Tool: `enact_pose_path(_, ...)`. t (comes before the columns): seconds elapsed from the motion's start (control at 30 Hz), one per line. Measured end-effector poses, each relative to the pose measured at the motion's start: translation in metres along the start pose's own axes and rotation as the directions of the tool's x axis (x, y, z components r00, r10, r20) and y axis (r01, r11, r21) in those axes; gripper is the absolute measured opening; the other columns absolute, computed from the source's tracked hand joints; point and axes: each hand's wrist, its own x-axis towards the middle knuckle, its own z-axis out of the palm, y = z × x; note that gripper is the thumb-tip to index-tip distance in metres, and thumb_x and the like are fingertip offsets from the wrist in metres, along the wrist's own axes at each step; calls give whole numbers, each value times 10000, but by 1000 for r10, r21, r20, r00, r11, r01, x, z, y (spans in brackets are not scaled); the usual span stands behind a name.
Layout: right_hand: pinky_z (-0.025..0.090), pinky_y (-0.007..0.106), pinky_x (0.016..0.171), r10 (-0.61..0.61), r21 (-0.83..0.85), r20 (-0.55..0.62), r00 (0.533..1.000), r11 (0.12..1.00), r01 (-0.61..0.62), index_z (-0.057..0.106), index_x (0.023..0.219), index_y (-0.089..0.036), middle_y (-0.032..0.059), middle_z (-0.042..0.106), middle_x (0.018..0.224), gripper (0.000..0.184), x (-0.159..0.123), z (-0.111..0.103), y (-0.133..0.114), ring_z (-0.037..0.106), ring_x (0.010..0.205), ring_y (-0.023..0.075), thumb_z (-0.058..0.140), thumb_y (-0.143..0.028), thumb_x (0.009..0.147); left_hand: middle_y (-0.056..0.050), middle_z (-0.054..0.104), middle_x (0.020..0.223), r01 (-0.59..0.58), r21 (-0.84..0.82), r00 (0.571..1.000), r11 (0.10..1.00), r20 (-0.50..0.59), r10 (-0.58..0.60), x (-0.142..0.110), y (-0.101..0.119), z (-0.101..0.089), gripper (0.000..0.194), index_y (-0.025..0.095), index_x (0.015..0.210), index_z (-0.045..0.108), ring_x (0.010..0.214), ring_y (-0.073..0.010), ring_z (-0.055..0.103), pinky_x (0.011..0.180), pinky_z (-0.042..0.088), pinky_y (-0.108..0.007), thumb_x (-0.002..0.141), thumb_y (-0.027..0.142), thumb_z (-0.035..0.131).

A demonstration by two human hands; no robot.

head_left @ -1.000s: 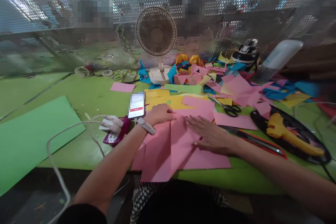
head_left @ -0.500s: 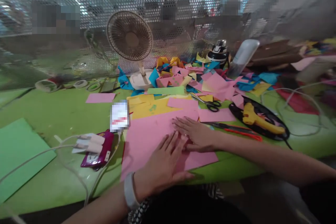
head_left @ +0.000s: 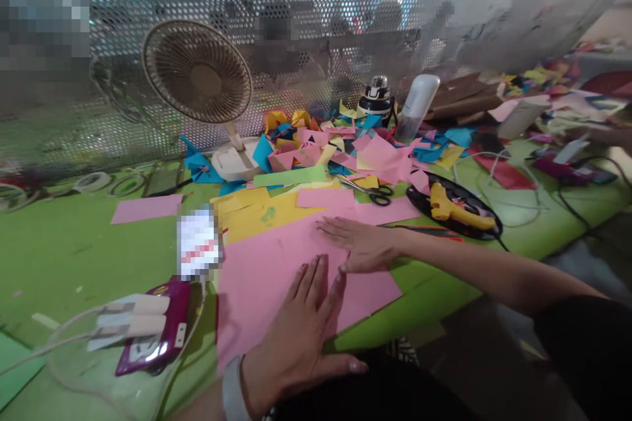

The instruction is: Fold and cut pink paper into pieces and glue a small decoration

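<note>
A large pink paper sheet [head_left: 261, 276] lies flat near the table's front edge. On its lower part rests my left hand [head_left: 303, 319], fingers stretched out and thumb toward the edge. Farther up and to the right, my right hand [head_left: 358, 242] lies flat on the same sheet with its fingers extended. Neither hand grips anything. Beyond the sheet are a yellow paper [head_left: 251, 220] with a green smudge and a smaller pink strip [head_left: 326, 198]. Scissors with black handles [head_left: 380, 195] lie behind my right hand.
A yellow glue gun [head_left: 457, 208] sits in a black tray [head_left: 494, 227] at right. Left are a lit phone [head_left: 199, 243] and a purple power strip [head_left: 158, 329] with white plugs. A fan [head_left: 202, 75], crumpled coloured paper [head_left: 382, 156] and a bottle [head_left: 378, 102] stand behind.
The view has swung to the right. My hands, close together before, have moved apart; the left is nearer the front edge, and both remain flat on the pink sheet.
</note>
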Motion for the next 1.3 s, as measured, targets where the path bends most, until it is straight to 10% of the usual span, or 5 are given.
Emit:
enact_pose_path(0.57, 28, 511, 1119, 376, -244, -361, 853, 845, -476, 209, 1463, -164, 119, 95, 1529, 621, -12, 1, 50, 7, 1401, 272, 282, -496, 943, -205, 61, 1522, 6, 5, 999, 1000, 36, -6, 1, -2, -7, 1047, 135, 1463, 165, 1386, -382, 45, 1095, 138, -555, 700, 836, 319)
enact_pose_path(0.83, 41, 536, 1113, 403, -271, -385, 831, 811, -518, 260, 1448, -148, 131, 166, 1519, 575, -13, 4, 55, 33, 1401, 289, 308, -425, 946, -185, 594, 1175, 112, 40, 988, 993, -109, -108, 34, 10, -28, 877, 118, 1214, 552, 1088, -355, 534, 962, 358, -543, 749, 808, 277)
enact_pose_path(1.07, 56, 523, 1115, 428, -245, -372, 824, 811, -532, 280, 1442, -153, 137, 158, 1518, 559, -13, 2, 53, 57, 1397, 297, 331, -403, 945, -208, 326, 1449, 138, 13, 977, 990, -167, -134, 83, 8, -13, 1001, 38, 1399, 299, 1331, -333, 289, 1090, 193, -488, 762, 806, 222)
enact_pose_path(1.3, 55, 520, 1116, 431, -218, -361, 827, 823, -525, 289, 1441, -194, 110, 188, 1519, 541, -12, -1, 54, 63, 1399, 289, 330, -402, 943, -156, 169, 1518, 89, 11, 994, 996, -64, -88, 56, 1, -5, 951, 116, 1449, 210, 1392, -308, 142, 1113, 144, -494, 777, 787, 252)
